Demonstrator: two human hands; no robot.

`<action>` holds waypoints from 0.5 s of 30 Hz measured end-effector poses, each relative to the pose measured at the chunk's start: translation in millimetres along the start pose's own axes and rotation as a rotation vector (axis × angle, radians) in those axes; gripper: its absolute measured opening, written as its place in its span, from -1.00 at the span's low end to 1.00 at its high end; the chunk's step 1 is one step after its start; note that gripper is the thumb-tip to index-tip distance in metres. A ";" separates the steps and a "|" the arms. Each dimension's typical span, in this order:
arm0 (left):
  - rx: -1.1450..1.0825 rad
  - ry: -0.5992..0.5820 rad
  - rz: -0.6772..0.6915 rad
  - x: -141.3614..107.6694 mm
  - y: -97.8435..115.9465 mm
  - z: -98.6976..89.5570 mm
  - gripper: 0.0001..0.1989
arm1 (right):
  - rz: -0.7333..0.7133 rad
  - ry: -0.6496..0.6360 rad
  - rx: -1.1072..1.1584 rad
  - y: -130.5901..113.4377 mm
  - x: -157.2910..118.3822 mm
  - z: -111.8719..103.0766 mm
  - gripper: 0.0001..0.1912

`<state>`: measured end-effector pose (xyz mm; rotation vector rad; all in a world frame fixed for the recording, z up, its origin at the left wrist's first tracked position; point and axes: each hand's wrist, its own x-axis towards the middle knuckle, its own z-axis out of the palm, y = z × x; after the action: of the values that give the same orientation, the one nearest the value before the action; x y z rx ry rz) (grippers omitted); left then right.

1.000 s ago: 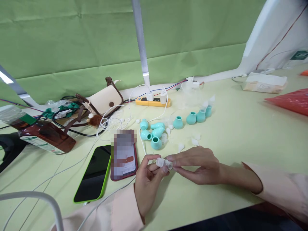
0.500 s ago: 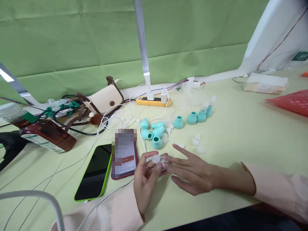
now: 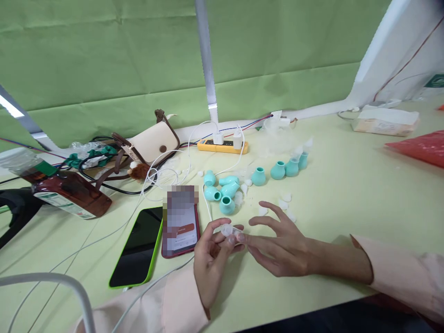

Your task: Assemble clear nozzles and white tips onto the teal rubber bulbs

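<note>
Near the table's front, my left hand (image 3: 212, 263) pinches a small translucent plastic piece (image 3: 226, 230) between thumb and fingers. My right hand (image 3: 282, 243) reaches in from the right, a fingertip against the end of that piece; its other fingers are spread and hold nothing. Beyond the hands lie several turquoise bulb-shaped pieces (image 3: 227, 205), some upright with their openings up, some on their sides. Farther right stands a row of turquoise pieces (image 3: 278, 170), the rear ones topped with clear parts. Small white pieces (image 3: 286, 197) are scattered behind my right hand.
Left of my hands lie a green-edged phone (image 3: 137, 247) and a red-edged phone (image 3: 180, 226) with loose white cables. Farther back are a brown bottle (image 3: 74, 194), a cream bag (image 3: 154, 143) and a yellow power strip (image 3: 222, 147). A tissue pack (image 3: 385, 121) and red bag (image 3: 421, 147) sit right.
My right hand's index and middle fingers have lifted and curled away from the translucent piece. My left hand keeps its grip. The whole view has shifted slightly.
</note>
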<state>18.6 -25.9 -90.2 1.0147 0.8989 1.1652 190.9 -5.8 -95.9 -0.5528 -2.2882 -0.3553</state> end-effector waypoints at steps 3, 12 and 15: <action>-0.014 0.018 -0.010 0.1 -0.9 0.4 -0.79 | -0.032 -0.002 -0.013 0.2 0.0 -0.1 -0.64; -0.201 0.014 -0.181 5.1 -3.3 3.2 -0.76 | 0.250 0.112 0.481 4.3 11.1 -6.1 -0.61; -0.210 -0.004 -0.176 4.7 -3.4 2.6 -0.77 | 0.210 0.076 0.436 4.8 9.9 -7.5 -0.59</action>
<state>22.9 -22.0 -92.8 0.7526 0.8261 1.0831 191.4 -1.9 -83.2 -0.5349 -2.1196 0.2186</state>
